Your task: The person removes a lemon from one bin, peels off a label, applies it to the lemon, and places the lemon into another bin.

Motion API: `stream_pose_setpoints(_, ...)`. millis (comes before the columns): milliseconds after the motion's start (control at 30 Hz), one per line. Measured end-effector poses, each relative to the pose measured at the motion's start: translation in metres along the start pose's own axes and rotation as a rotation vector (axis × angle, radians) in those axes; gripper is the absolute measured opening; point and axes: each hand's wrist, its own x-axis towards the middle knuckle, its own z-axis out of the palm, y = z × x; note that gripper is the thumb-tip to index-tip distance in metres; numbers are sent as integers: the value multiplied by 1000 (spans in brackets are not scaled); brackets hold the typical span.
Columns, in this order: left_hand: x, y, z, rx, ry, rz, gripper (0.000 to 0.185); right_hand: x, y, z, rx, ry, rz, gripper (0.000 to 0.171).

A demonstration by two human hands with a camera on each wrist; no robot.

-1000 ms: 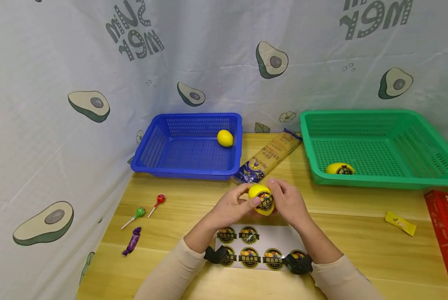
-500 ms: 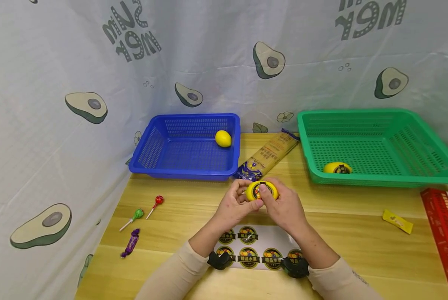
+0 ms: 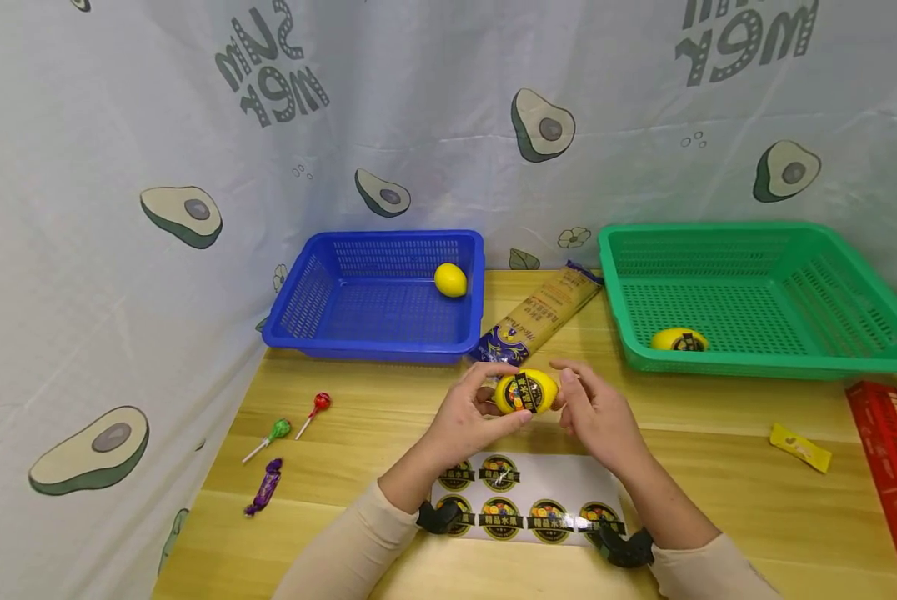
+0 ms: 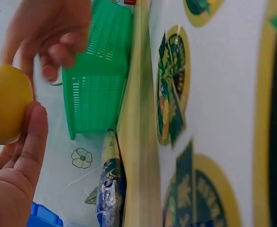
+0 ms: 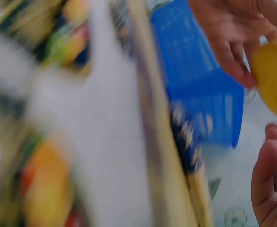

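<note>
The left hand [image 3: 473, 414] is gripping a yellow lemon [image 3: 525, 392] above the wooden table [image 3: 719, 467], with the fingers curling over its far side and the thumb pressing on its near lower edge. A round dark sticker is showing on the face of the lemon that is turned toward the camera. The right hand [image 3: 597, 412] is hovering just to the right of the lemon with its fingers loosely spread and holding nothing; the head view is not showing clearly whether a fingertip is touching the fruit, and in the left wrist view a narrow gap is showing between that hand [image 4: 46, 33] and the lemon [image 4: 6, 104]. The right wrist view is blurred and is showing only the lemon [image 5: 273, 78] between the two hands. Directly below both hands, toward the person, a white sticker sheet [image 3: 561, 479] is lying flat on the table, carrying two rows of round labels. Just beyond the hands, a long packet of noodles [image 3: 542, 312] is lying at a slant between two baskets. Beyond and to the left of the left hand, a blue basket [image 3: 306, 300] is holding a plain lemon [image 3: 451, 279] near its far right corner. Beyond and to the right of the right hand, a green basket [image 3: 831, 292] is holding a labelled lemon [image 3: 679, 339] at its near left. Well to the left of the left hand, two lollipops [image 3: 298, 421] and a purple wrapped sweet [image 3: 264, 485] are lying on the table. Well to the right of the right hand, a small yellow sachet [image 3: 799, 446] and a red box [image 3: 887, 467] are lying near the table edge.
</note>
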Motion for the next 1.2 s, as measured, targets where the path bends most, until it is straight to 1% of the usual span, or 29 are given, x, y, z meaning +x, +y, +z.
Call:
stream_pose_setpoints(100, 0, -2, 0, 0, -7, -38, 55, -9, 14, -20, -25, 64, 38, 52)
stream_pose_setpoints(233, 0, -4, 0, 11, -9, -54, 56, -19, 36, -51, -48, 184, 90, 61)
stream_pose_setpoints(400, -1, -4, -1, 57, 5, -57, 55, -19, 63, -92, 33, 308, 201, 70)
stream_pose_setpoints(500, -1, -4, -1, 109, 12, -50, 54, -15, 76, -112, 64, 356, 250, 72)
stream_pose_setpoints(567, 0, -5, -1, 161, 9, -38, 54, -14, 82, -122, 67, 370, 274, 73)
stream_pose_setpoints(700, 10, -1, 3, 254, -19, -6, 56, -13, 90, -134, 66, 382, 307, 76)
stream_pose_setpoints(800, 26, 8, 6, 315, -56, 30, 59, -12, 92, -137, 67, 393, 329, 76)
stream_pose_setpoints(900, 50, 22, 10, 380, -119, 62, 59, -12, 93, -137, 73, 412, 339, 75)
stream_pose_setpoints(967, 69, 31, 13, 426, -171, 82, 58, -11, 93, -136, 86, 418, 339, 74)
stream_pose_setpoints(1067, 103, 43, 21, 490, -246, 119, 57, -10, 92, -134, 99, 408, 332, 74)
stream_pose_setpoints(1133, 128, 48, 29, 538, -284, 154, 56, -11, 93, -134, 106, 395, 331, 74)
stream_pose_setpoints(1200, 152, 53, 39, 602, -319, 167, 57, -12, 93, -135, 109, 390, 336, 74)
